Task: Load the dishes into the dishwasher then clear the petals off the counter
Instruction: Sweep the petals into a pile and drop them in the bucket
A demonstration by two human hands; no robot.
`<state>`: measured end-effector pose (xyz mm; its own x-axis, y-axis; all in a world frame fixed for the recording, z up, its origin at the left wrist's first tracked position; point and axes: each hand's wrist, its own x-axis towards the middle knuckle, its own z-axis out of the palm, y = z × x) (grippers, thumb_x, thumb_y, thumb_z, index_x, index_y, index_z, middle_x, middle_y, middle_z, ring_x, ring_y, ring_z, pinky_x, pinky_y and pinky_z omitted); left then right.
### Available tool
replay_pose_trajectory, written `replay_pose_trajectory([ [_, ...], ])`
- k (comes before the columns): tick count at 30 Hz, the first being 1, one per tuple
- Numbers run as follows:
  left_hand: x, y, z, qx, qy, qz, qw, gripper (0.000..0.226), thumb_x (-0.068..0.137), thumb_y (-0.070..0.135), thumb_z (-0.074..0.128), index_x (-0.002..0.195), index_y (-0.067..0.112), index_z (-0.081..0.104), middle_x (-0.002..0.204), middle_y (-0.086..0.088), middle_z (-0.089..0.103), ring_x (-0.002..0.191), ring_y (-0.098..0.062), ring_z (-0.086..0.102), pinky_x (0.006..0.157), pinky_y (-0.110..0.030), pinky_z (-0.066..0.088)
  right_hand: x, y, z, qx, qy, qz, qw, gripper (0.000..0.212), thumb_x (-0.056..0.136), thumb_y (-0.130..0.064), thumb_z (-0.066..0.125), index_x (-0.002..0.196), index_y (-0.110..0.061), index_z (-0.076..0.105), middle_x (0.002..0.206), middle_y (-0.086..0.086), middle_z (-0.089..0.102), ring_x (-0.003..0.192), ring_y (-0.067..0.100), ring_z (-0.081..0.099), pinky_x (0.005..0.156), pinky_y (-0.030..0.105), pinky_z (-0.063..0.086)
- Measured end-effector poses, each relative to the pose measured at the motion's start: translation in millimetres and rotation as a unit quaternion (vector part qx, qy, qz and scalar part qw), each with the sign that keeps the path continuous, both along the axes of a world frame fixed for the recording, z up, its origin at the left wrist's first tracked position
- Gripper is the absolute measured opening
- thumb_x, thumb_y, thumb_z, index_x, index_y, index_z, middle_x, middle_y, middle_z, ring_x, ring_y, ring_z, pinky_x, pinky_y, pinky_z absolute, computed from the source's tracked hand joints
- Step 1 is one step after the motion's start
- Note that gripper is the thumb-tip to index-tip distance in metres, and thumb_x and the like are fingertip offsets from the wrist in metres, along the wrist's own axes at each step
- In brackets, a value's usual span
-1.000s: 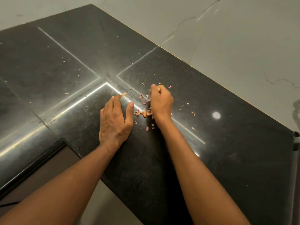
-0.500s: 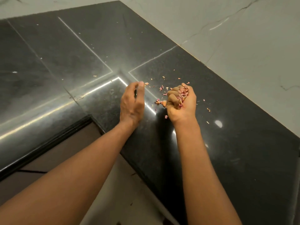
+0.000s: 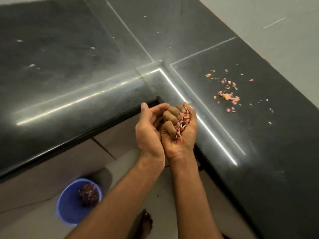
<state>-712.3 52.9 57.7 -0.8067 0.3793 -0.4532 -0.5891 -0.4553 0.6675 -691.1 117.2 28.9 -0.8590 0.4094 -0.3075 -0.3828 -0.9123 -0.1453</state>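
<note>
My right hand [image 3: 181,135] is palm up at the inner corner of the black counter [image 3: 86,57], fingers curled around a handful of pink and orange petals [image 3: 183,121]. My left hand [image 3: 148,128] is cupped against its left side, fingers loosely bent, holding nothing of its own. A scatter of loose petals [image 3: 227,95] lies on the counter to the right of my hands. A few stray bits lie further left on the counter.
A blue bucket [image 3: 69,204] with dark petals inside stands on the floor below my left forearm. My bare foot [image 3: 145,221] shows on the floor. A pale wall [image 3: 276,23] borders the counter at the far right.
Both hands pulled back from the counter toward its edge, the right carrying gathered petals. The left closed in beside it. The view tilted down, revealing the blue bucket.
</note>
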Motion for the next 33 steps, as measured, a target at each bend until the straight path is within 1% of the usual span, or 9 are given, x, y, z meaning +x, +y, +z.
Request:
replay_pose_trajectory([
  [4,-12,-69,-20,-0.004,-0.027,0.022,0.999,0.060,0.108,0.043,0.032,0.121,-0.006,0.064,0.116,-0.020,0.072,0.114,-0.030,0.068,0.102,-0.035,0.053,-7,-73,-21,-0.043,0.009,0.031,0.999,0.028,0.099,-0.024,0.059,0.075,-0.020,0.045,0.061,-0.006,0.040,0.041,0.005,0.029,0.032,0.014,0.026],
  [11,-25,-178,-68,-0.093,-0.039,0.066,0.993,0.058,0.108,0.044,0.033,0.119,-0.002,0.066,0.111,-0.019,0.074,0.111,-0.033,0.069,0.105,-0.043,0.050,-26,-189,-65,-0.048,-0.032,0.075,0.996,0.029,0.099,-0.026,0.056,0.072,-0.017,0.046,0.062,-0.005,0.038,0.047,0.003,0.024,0.031,0.015,0.022],
  [13,-25,-203,-83,-0.110,-0.043,0.065,0.991,0.057,0.107,0.044,0.034,0.111,-0.001,0.068,0.100,-0.020,0.074,0.102,-0.035,0.070,0.098,-0.042,0.053,-27,-217,-82,-0.056,-0.041,0.086,0.994,0.031,0.100,-0.026,0.053,0.071,-0.017,0.047,0.061,-0.005,0.038,0.046,0.004,0.024,0.031,0.016,0.020],
  [15,-24,-226,-100,-0.119,-0.053,0.062,0.989,0.054,0.108,0.041,0.034,0.095,0.002,0.069,0.080,-0.014,0.069,0.082,-0.027,0.067,0.084,-0.035,0.053,-25,-242,-100,-0.070,-0.056,0.094,0.992,0.032,0.101,-0.027,0.049,0.070,-0.018,0.045,0.059,-0.004,0.037,0.045,0.005,0.025,0.031,0.017,0.017],
  [18,-23,-259,-127,-0.142,-0.072,0.054,0.986,0.050,0.106,0.040,0.039,0.085,0.007,0.069,0.071,-0.007,0.063,0.076,-0.021,0.061,0.083,-0.034,0.049,-22,-276,-125,-0.079,-0.100,0.098,0.987,0.033,0.099,-0.027,0.051,0.067,-0.019,0.047,0.055,-0.005,0.034,0.045,0.006,0.021,0.034,0.019,0.012],
  [22,-21,-288,-161,-0.134,-0.129,0.063,0.981,0.047,0.105,0.038,0.044,0.067,0.010,0.053,0.059,-0.006,0.044,0.059,-0.018,0.045,0.068,-0.030,0.046,-20,-315,-160,-0.100,-0.109,0.095,0.984,0.031,0.095,-0.026,0.054,0.066,-0.019,0.048,0.052,-0.005,0.035,0.044,0.007,0.021,0.036,0.021,0.014],
  [25,-22,-309,-194,-0.160,-0.148,0.054,0.975,0.048,0.105,0.037,0.043,0.066,0.009,0.050,0.061,-0.011,0.045,0.059,-0.020,0.050,0.067,-0.031,0.049,-20,-338,-193,-0.126,-0.118,0.095,0.980,0.032,0.095,-0.024,0.051,0.064,-0.018,0.047,0.051,-0.003,0.035,0.041,0.010,0.030,0.036,0.021,0.019],
  [29,-25,-342,-266,-0.206,-0.165,0.045,0.963,0.059,0.104,0.037,0.047,0.048,0.020,0.056,0.051,0.001,0.052,0.053,-0.015,0.056,0.072,-0.035,0.049,-20,-364,-252,-0.145,-0.165,0.101,0.970,0.039,0.099,-0.026,0.044,0.061,-0.017,0.047,0.052,-0.001,0.039,0.043,0.012,0.039,0.036,0.021,0.030],
  [33,-29,-362,-319,-0.245,-0.218,0.044,0.944,0.049,0.108,0.035,0.040,0.070,0.012,0.062,0.066,-0.004,0.064,0.070,-0.019,0.064,0.070,-0.029,0.055,-21,-390,-321,-0.139,-0.266,0.119,0.946,0.044,0.100,-0.027,0.049,0.062,-0.012,0.065,0.062,0.006,0.061,0.058,0.018,0.062,0.061,0.029,0.054],
])
